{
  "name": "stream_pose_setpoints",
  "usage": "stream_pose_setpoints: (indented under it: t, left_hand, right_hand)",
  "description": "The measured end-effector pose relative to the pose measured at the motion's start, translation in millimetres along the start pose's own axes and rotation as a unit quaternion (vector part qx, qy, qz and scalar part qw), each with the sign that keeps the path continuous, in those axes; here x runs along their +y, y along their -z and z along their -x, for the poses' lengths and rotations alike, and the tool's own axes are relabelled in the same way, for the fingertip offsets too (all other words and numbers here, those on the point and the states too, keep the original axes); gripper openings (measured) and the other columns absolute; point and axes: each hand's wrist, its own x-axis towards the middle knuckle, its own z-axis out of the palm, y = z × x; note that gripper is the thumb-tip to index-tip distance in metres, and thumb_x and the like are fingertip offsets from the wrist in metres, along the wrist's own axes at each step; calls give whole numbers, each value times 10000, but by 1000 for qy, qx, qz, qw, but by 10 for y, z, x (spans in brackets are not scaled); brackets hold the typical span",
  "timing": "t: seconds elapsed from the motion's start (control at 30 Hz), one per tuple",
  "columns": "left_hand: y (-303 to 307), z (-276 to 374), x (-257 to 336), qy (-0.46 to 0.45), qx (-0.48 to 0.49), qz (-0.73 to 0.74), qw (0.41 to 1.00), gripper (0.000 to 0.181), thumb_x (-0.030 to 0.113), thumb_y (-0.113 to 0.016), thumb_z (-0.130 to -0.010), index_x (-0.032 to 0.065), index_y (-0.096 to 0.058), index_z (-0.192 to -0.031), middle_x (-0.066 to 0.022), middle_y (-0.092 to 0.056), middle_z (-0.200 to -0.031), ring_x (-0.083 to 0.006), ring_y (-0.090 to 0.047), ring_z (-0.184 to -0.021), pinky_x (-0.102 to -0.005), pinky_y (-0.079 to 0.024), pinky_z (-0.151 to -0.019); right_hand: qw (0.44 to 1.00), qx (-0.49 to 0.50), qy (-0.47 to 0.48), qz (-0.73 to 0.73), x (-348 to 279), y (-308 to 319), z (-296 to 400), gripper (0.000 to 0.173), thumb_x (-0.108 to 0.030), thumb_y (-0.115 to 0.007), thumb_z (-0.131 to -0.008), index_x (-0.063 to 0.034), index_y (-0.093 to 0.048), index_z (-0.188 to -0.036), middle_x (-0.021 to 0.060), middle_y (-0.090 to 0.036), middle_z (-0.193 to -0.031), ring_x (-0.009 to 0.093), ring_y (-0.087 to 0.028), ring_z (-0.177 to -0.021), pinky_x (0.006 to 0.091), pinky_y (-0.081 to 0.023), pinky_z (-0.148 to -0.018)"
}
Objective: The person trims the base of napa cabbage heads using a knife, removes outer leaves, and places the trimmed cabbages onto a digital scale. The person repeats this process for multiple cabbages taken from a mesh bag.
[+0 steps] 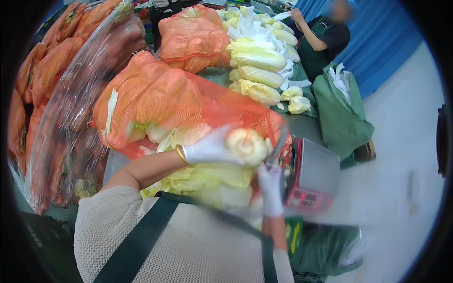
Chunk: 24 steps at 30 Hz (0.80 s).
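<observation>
My left hand [212,146], in a white glove, grips a napa cabbage [247,146] with its pale cut base turned toward the right. In my right hand [270,189], also gloved in white, is a knife [280,143]; its grey blade points away from me and is blurred. The blade stands close beside the cabbage base, and I cannot tell whether they touch. Beneath both hands lie loose yellow-green cabbage leaves [208,180]. Just beyond them, an orange mesh sack [166,88] of cabbages lies with its mouth toward me.
A red digital scale [316,173] stands right of my right hand. Trimmed cabbages [260,58] are piled at the back, near a co-worker [320,42] holding a white strip. Plastic-wrapped sacks [81,99] tower at left. A green bag [341,113] sits at right.
</observation>
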Motion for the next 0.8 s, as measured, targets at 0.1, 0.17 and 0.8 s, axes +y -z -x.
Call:
stream_pose_setpoints:
  t: [0.1, 0.17, 0.8]
  left_hand:
    - [75, 93, 641, -160, 96, -192, 963, 937, 334, -872, -505, 36, -421, -1270, -124, -529, -1143, -222, -503, -1088, -348, -397, -941]
    - [294, 138, 1167, -348, 146, -267, 887, 966, 540, -809, -469, 33, -465, -1215, -160, -574, -1059, -312, -552, -950, -389, -421, -855]
    - [316, 1481, -188, 31, 7, -285, 958, 962, 411, -808, -517, -27, -392, -1265, -219, -561, -1101, -306, -564, -1032, -354, -447, -885]
  right_hand:
    - [984, 42, 25, -169, -605, 123, 14, 474, -12, -517, -754, 4, -449, -1223, 64, -587, -898, 115, -528, -647, 244, -444, -568]
    - [962, 20, 33, -269, -1013, 189, 23, 345, -35, -518, -756, 9, -507, -1098, 28, -519, -683, 90, -412, -440, 250, -369, -396]
    - [980, -40, -192, 26, -222, -647, 1268, 298, -140, -577, -826, -13, -553, -1094, 4, -517, -703, 63, -480, -629, 215, -403, -558]
